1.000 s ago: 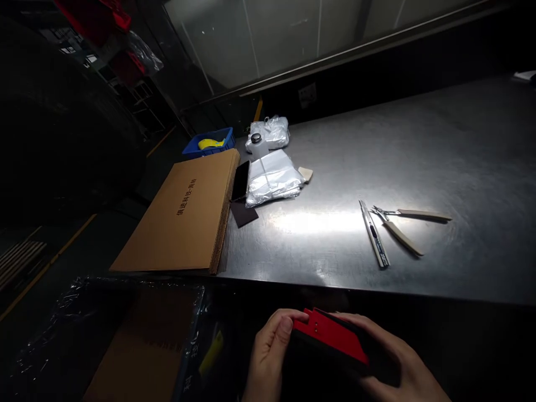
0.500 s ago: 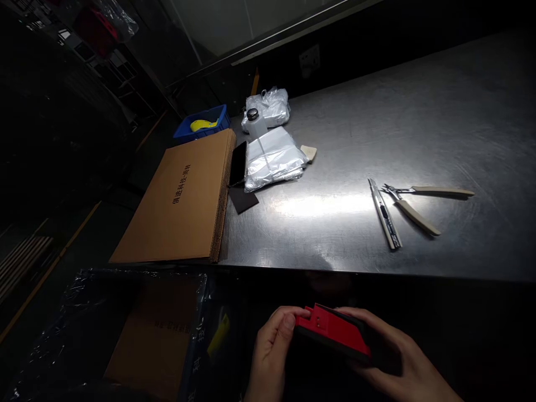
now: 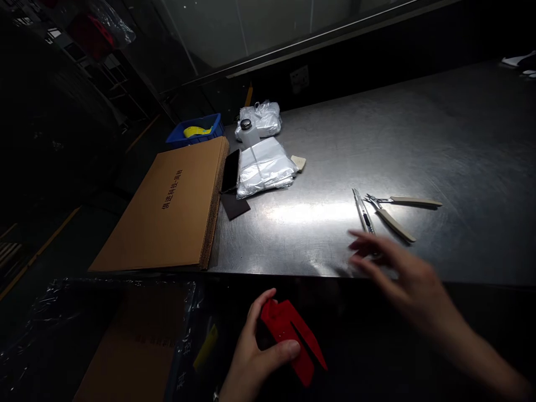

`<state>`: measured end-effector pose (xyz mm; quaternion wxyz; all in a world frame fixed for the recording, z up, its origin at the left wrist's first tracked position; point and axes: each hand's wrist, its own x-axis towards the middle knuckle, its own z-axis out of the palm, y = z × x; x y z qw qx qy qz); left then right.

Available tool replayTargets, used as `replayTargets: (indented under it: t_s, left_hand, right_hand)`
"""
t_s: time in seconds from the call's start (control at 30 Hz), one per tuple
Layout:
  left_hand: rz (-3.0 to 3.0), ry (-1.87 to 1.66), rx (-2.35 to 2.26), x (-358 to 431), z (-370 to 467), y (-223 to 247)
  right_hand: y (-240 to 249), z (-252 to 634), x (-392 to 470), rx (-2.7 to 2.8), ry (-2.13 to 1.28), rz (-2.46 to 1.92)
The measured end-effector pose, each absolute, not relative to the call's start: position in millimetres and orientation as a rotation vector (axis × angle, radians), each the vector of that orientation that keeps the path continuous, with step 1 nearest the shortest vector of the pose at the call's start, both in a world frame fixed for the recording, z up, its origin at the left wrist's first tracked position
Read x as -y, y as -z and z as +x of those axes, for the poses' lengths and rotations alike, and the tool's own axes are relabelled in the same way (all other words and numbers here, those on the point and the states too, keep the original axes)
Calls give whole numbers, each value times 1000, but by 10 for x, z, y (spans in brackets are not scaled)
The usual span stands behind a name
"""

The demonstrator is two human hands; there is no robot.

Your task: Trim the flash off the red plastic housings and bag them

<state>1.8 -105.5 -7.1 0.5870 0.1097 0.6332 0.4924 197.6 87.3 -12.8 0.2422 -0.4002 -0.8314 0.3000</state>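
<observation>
Below the table edge, my left hand (image 3: 259, 349) grips a red plastic part (image 3: 291, 335) with a long dark slot, thumb across its face. My right hand (image 3: 393, 268), a little smeared by motion, reaches over the front of the table with thumb and fingers apart and nothing between them. Just beyond its fingertips lies a utility knife (image 3: 362, 211), its near end hidden behind the hand. Beside the knife rest cutting pliers (image 3: 393, 215) with cream handles, their jaws spread.
On the metal table (image 3: 326, 245), a stack of cardboard sheets (image 3: 163, 206) stands at the left. Near it are plastic bags (image 3: 266, 167), a pump bottle (image 3: 249, 135), a phone (image 3: 231, 172) and a dark square (image 3: 235, 205). A blue bin (image 3: 215, 127) sits behind. A plastic-lined container (image 3: 186, 329) stands lower left.
My right hand has let go of the red part and moved up over the table toward the knife. The red part has turned in my left hand. The view has shifted slightly.
</observation>
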Motion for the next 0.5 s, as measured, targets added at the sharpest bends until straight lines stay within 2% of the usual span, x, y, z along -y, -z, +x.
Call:
replayTargets:
  t_s: [0.03, 0.13, 0.33, 0.5]
  left_hand:
    - [315, -1070, -1478, 1079, -5, 68]
    - [427, -850, -1466, 1137, -8, 75]
    - [432, -728, -1462, 1110, 77, 107]
    - [381, -743, -1433, 1051, 104, 171]
  right_hand:
    - [114, 1951, -1075, 2319, -513, -1327]
    - [173, 1804, -1492, 2346, -356, -1533]
    - [317, 1611, -1596, 2319, -488, -1585]
    - [144, 1887, -1255, 2245, -902, -1380]
